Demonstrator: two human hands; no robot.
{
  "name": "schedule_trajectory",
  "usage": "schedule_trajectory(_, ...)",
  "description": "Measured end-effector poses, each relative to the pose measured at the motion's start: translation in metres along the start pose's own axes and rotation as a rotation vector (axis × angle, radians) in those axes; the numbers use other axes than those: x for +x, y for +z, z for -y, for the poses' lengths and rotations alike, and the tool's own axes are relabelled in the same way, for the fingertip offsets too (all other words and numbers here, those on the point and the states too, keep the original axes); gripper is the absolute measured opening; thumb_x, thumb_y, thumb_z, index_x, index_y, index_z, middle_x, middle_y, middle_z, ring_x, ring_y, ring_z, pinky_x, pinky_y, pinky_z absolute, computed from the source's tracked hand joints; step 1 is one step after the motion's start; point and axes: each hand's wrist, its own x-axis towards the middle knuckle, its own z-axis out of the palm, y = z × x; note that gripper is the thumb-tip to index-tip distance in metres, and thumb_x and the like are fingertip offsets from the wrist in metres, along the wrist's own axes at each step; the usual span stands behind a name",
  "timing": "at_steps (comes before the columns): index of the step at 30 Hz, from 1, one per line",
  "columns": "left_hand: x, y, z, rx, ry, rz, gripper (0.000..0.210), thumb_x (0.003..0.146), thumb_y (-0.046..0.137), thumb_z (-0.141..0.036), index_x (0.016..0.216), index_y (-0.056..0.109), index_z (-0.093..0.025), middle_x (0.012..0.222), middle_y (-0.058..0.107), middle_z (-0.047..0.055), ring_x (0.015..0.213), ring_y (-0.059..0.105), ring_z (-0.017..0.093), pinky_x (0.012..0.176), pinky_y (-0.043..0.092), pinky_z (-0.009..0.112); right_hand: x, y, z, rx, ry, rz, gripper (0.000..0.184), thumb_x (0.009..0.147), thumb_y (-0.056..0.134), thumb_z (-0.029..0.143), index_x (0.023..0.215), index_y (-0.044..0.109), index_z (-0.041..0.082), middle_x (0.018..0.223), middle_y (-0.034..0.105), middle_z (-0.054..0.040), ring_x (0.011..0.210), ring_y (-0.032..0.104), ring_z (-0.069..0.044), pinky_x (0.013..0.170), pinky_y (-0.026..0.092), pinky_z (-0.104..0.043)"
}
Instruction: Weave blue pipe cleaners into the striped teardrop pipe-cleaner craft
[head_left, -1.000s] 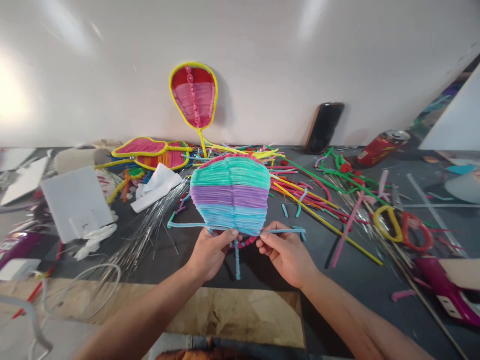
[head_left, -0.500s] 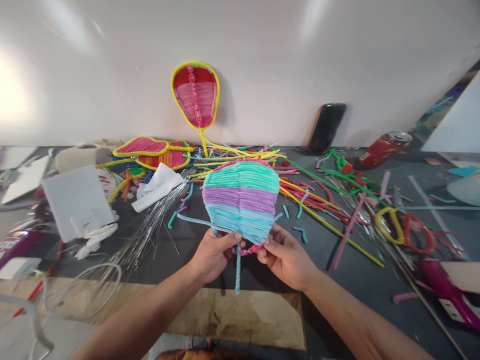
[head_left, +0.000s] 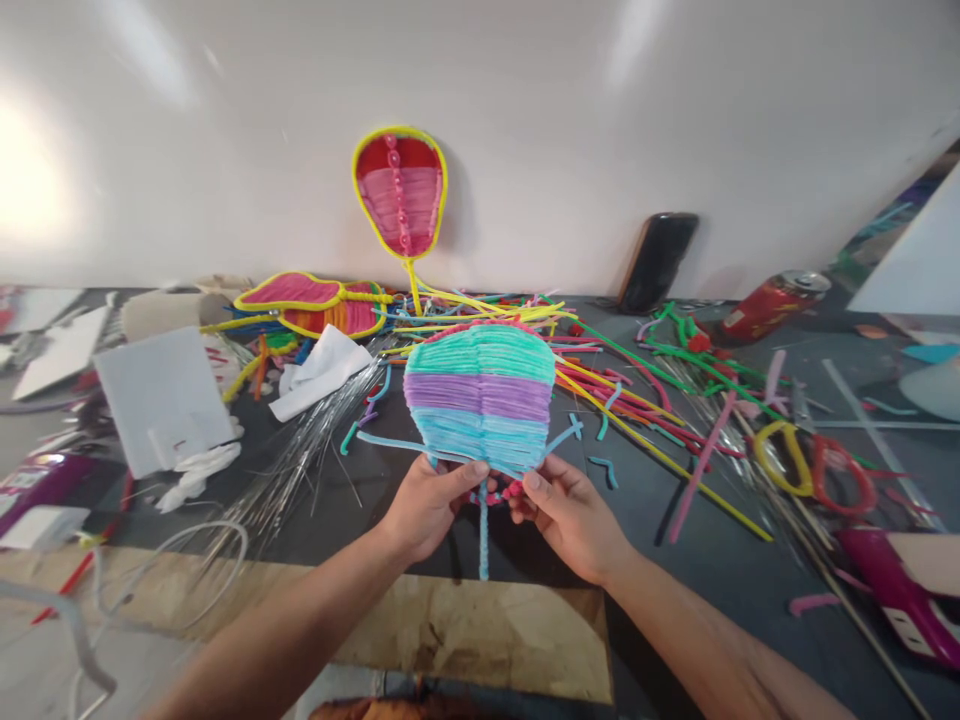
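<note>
A rounded pipe-cleaner panel [head_left: 480, 395], banded in green, purple and light blue, is held up in front of me over the dark table. My left hand [head_left: 435, 505] pinches its lower left edge, thumb on the front by the twisted blue stem [head_left: 484, 535] that hangs down. At the lower right edge, my right hand [head_left: 562, 510] grips the panel with thumb and fingers. Pink trim shows along the bottom between the hands. Loose light-blue ends [head_left: 390, 442] stick out on both sides. The fingers behind the panel are partly hidden.
Behind, a yellow-rimmed pink panel [head_left: 401, 200] stands against the white wall. Pipe cleaners [head_left: 652, 400] and wires [head_left: 300, 465] are scattered around. Further right are a phone [head_left: 658, 262], a red can [head_left: 776, 305], scissors [head_left: 784, 455] and a purple glue gun [head_left: 892, 585]. White paper [head_left: 165, 400] lies left.
The right hand's thumb has shifted slightly at the panel's lower right edge, and the blue end there now sticks out further. The view has moved a little.
</note>
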Motion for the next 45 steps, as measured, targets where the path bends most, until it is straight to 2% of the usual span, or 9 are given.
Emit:
schedule_trajectory(7, -0.002, 0.0, 0.0, 0.164, 0.098, 0.022, 0.015, 0.07, 0.076, -0.024, 0.08, 0.069, -0.015, 0.077, 0.07, 0.002, 0.075, 0.062, 0.015, 0.077, 0.049, 0.028, 0.001, 0.0, 0.001, -0.052, 0.008, -0.063, 0.022, 0.068, 0.078, 0.035, 0.075, 0.065, 0.018, 0.063, 0.059, 0.0021, 0.051, 0.049, -0.008, 0.045, 0.039, -0.021)
schedule_trajectory(13, -0.002, 0.0, -0.002, 0.158, 0.098, -0.033, 0.017, 0.068, 0.078, -0.025, 0.07, 0.066, -0.014, 0.066, 0.068, 0.0, 0.06, 0.06, 0.013, 0.064, 0.05, 0.027, 0.0, 0.001, 0.002, -0.036, 0.045, -0.075, 0.025, 0.065, 0.079, 0.034, 0.07, 0.061, 0.019, 0.058, 0.057, 0.0041, 0.045, 0.045, -0.006, 0.04, 0.034, -0.019)
schedule_trajectory(21, -0.003, 0.005, 0.009, 0.217, 0.13, 0.036, 0.016, 0.073, 0.073, -0.025, 0.083, 0.067, -0.014, 0.079, 0.071, 0.002, 0.079, 0.063, 0.017, 0.081, 0.049, 0.032, 0.001, 0.0, -0.007, -0.109, 0.012, -0.094, 0.026, 0.064, 0.08, 0.036, 0.075, 0.065, 0.018, 0.064, 0.059, 0.0027, 0.058, 0.051, -0.01, 0.051, 0.043, -0.023)
schedule_trajectory(25, -0.002, 0.003, 0.005, 0.259, 0.168, 0.016, 0.019, 0.073, 0.073, -0.027, 0.082, 0.063, -0.014, 0.076, 0.067, 0.001, 0.071, 0.06, 0.014, 0.071, 0.049, 0.027, 0.003, -0.003, -0.008, -0.119, -0.072, -0.093, 0.019, 0.068, 0.077, 0.034, 0.074, 0.067, 0.02, 0.065, 0.061, 0.0023, 0.058, 0.05, -0.011, 0.053, 0.041, -0.024)
schedule_trajectory(28, 0.0, 0.0, 0.0, 0.25, 0.24, -0.059, 0.024, 0.073, 0.073, -0.026, 0.09, 0.058, -0.017, 0.074, 0.065, -0.001, 0.066, 0.058, 0.011, 0.064, 0.048, 0.023, 0.004, -0.004, -0.006, -0.098, -0.106, -0.129, 0.017, 0.069, 0.077, 0.033, 0.076, 0.068, 0.02, 0.068, 0.065, 0.0013, 0.059, 0.051, -0.011, 0.054, 0.041, -0.024)
schedule_trajectory(32, 0.003, -0.005, -0.003, 0.241, 0.308, -0.151, 0.027, 0.075, 0.072, -0.025, 0.095, 0.055, -0.019, 0.078, 0.065, -0.002, 0.067, 0.058, 0.01, 0.064, 0.047, 0.021, 0.004, -0.006, -0.006, -0.148, -0.114, -0.17, 0.018, 0.069, 0.077, 0.034, 0.079, 0.069, 0.02, 0.07, 0.067, 0.0002, 0.062, 0.054, -0.012, 0.056, 0.043, -0.024)
schedule_trajectory(38, 0.002, -0.01, -0.005, 0.297, 0.415, -0.187, 0.021, 0.074, 0.073, -0.021, 0.091, 0.06, -0.02, 0.077, 0.062, -0.003, 0.063, 0.055, 0.007, 0.061, 0.045, 0.018, 0.004, -0.01, -0.009, -0.276, -0.168, -0.188, 0.018, 0.073, 0.074, 0.035, 0.081, 0.069, 0.02, 0.074, 0.068, -0.0008, 0.066, 0.057, -0.014, 0.063, 0.046, -0.028)
schedule_trajectory(42, 0.003, -0.01, -0.008, 0.321, 0.392, -0.194, 0.011, 0.074, 0.072, -0.023, 0.08, 0.066, -0.016, 0.072, 0.062, -0.002, 0.066, 0.055, 0.008, 0.063, 0.045, 0.018, 0.004, -0.011, -0.009, -0.304, -0.178, -0.19, 0.017, 0.073, 0.073, 0.035, 0.081, 0.069, 0.02, 0.075, 0.069, -0.0013, 0.069, 0.059, -0.015, 0.065, 0.047, -0.029)
schedule_trajectory(45, 0.002, -0.009, -0.011, 0.214, 0.303, -0.205, 0.014, 0.07, 0.075, -0.024, 0.076, 0.066, -0.015, 0.068, 0.062, -0.002, 0.062, 0.056, 0.008, 0.061, 0.047, 0.019, 0.003, -0.01, -0.008, -0.273, -0.167, -0.184, 0.017, 0.073, 0.074, 0.035, 0.08, 0.07, 0.02, 0.075, 0.069, -0.0012, 0.071, 0.06, -0.016, 0.064, 0.047, -0.028)
